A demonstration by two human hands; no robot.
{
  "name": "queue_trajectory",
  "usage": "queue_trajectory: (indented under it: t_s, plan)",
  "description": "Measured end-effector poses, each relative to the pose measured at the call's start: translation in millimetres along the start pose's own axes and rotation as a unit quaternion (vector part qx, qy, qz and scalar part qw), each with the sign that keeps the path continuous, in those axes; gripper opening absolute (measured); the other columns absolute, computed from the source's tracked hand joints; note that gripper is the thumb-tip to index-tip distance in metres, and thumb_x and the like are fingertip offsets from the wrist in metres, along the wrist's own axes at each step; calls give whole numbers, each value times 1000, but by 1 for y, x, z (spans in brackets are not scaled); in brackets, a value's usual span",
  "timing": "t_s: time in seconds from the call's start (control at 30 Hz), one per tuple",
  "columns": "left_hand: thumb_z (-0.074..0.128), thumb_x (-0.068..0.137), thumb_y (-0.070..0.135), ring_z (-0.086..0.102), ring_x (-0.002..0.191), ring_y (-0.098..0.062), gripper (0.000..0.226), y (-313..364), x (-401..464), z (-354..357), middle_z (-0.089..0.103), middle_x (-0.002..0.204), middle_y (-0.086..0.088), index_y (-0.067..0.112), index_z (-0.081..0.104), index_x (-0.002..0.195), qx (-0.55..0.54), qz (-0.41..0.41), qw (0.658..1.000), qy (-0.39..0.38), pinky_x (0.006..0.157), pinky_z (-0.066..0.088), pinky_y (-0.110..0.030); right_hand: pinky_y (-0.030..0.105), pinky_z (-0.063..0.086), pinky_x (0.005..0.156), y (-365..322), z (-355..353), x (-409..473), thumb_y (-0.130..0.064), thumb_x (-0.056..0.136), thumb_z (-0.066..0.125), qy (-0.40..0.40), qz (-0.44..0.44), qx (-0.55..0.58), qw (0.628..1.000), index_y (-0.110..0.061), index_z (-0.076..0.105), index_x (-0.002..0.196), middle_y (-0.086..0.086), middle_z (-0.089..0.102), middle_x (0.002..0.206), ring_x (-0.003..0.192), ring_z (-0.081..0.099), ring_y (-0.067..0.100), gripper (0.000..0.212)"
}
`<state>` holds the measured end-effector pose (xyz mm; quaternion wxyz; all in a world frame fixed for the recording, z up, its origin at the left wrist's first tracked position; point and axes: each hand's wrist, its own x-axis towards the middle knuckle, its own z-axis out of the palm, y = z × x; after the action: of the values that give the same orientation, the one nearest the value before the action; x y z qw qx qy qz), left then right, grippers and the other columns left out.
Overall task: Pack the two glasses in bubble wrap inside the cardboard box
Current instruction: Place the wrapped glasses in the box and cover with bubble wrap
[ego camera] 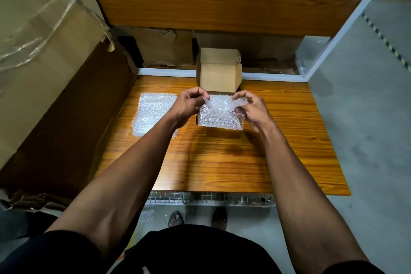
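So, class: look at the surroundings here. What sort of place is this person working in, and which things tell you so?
Probably a storeroom or packing area. A large cardboard carton with loose plastic film stands beside the wooden table, torn cardboard is stuffed in the white-framed shelf behind, and the floor is bare concrete.

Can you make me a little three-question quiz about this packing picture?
1. True or false: the small cardboard box at the back of the wooden table is open.
2. How many hands are pinching the bubble-wrap bundle?
A) none B) one C) two
3. Fill in: a flat sheet of bubble wrap lies on the table to the ____ of the bundle.

Key:
1. True, its flaps stand open.
2. C: the left hand and the right hand both pinch its top edge with their fingers.
3. Left.
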<state>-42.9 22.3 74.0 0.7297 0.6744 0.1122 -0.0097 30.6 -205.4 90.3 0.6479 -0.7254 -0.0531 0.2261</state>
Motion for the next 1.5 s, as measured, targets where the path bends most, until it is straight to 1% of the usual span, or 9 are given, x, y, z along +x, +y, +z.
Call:
queue_trajectory:
  t_s: [0.13,0.27,0.33,0.5,0.7,0.9,1.03,1.37,1.5]
  plan:
    - [43,108,11,60,78,-13,34,1,3,5,70,88,2,14,75,99,-24,-50,998,28,70,48,-27,29,62,72,-4,0,-2,17,96,51,-12,12,5,1000,-7,72,96,1,58,126,104,70,27,32]
    - [55,104,30,62,101,-27,28,2,7,7,71,116,-6,12,77,103,-45,-75,996,37,86,50,-40,39,63,88,-4,-4,-1,9,104,44,-33,22,14,999,-5,73,99,7,62,130,105,70,24,33]
    - [68,102,18,68,98,-20,15,1,7,6,67,118,-7,7,70,112,-32,-57,997,28,80,57,-33,46,60,97,-1,-8,0,-1,108,40,-55,24,20,998,-5,73,104,7,63,132,109,66,26,34]
    - [73,93,-5,62,101,-22,39,-2,9,3,51,114,-7,11,63,127,-15,-22,998,49,77,59,-26,49,55,100,2,-9,2,-26,107,54,-83,41,45,995,-12,70,118,4,60,136,122,60,31,24]
    - [75,93,0,65,101,-23,33,-6,11,-1,59,107,-6,14,69,122,-10,-4,998,68,87,62,-35,28,61,72,-2,3,3,4,89,74,-14,35,25,999,-18,54,134,8,64,123,108,70,25,54]
    - [74,95,4,63,94,-22,10,-9,15,-5,71,115,-11,12,74,100,25,23,998,57,79,56,-38,36,61,82,-1,6,8,5,92,70,13,10,-24,1000,-12,69,104,11,67,117,98,68,21,21]
    - [72,96,4,61,95,-26,13,-11,15,-7,72,118,-9,16,76,95,25,22,999,43,77,50,-44,22,58,66,2,6,12,7,97,61,6,17,-10,1000,-14,69,102,10,63,126,97,69,18,22]
    - [61,99,-7,63,118,-29,25,-11,19,-13,66,130,-9,14,72,106,-1,9,1000,15,93,59,-47,48,51,110,4,9,18,13,96,56,21,16,-25,999,-15,70,88,-8,59,122,133,54,23,32]
    - [49,109,15,59,98,-26,27,-7,22,-13,66,121,-15,17,76,107,-30,-32,999,32,79,55,-34,49,48,113,3,10,22,13,95,56,27,9,-41,999,-15,70,86,-10,59,121,137,51,23,33]
